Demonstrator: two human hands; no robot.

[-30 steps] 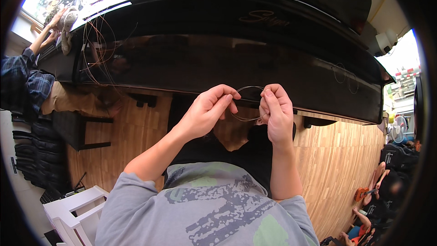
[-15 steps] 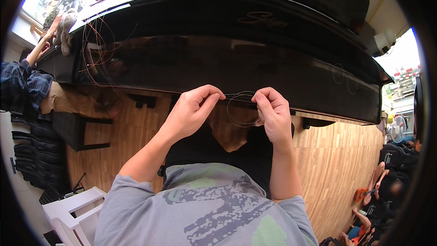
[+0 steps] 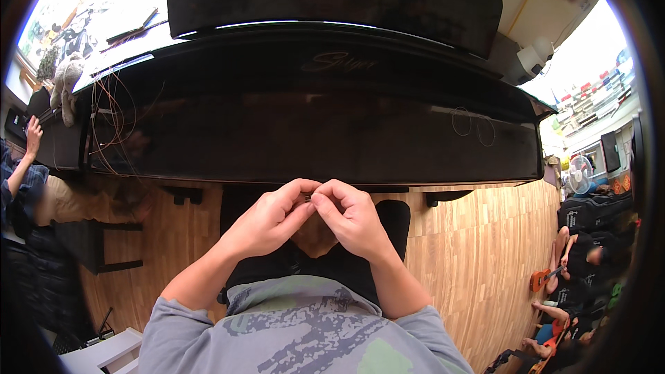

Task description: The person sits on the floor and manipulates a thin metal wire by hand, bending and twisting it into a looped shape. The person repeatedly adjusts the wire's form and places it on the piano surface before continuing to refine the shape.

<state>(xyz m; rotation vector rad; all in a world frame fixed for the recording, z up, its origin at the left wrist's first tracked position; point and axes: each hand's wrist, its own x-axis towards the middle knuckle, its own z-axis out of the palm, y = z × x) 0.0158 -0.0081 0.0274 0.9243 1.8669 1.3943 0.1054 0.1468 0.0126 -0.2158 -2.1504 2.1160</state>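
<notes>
Silvery thin metal wire [image 3: 309,198] shows as a short glint between the fingertips of a person's bare left hand [image 3: 269,219] and bare right hand [image 3: 352,220], each grip pinched on it; fingers hide the rest. Ahead, copper-coloured looped wires [image 3: 115,122] and pale thin loops [image 3: 474,125] lie on a glossy black piano [image 3: 298,125].

Left hand [image 3: 267,225], right hand [image 3: 352,220]: fingertips [image 3: 321,202] together

A: "Is that a thin wire [image 3: 309,198] you have there?"
B: "Yes, you have it pinched where your left hand [image 3: 269,221] meets your right hand [image 3: 352,220]. Only a short, dark bit shows; your grip hides the rest, so its shape is unclear."
</notes>
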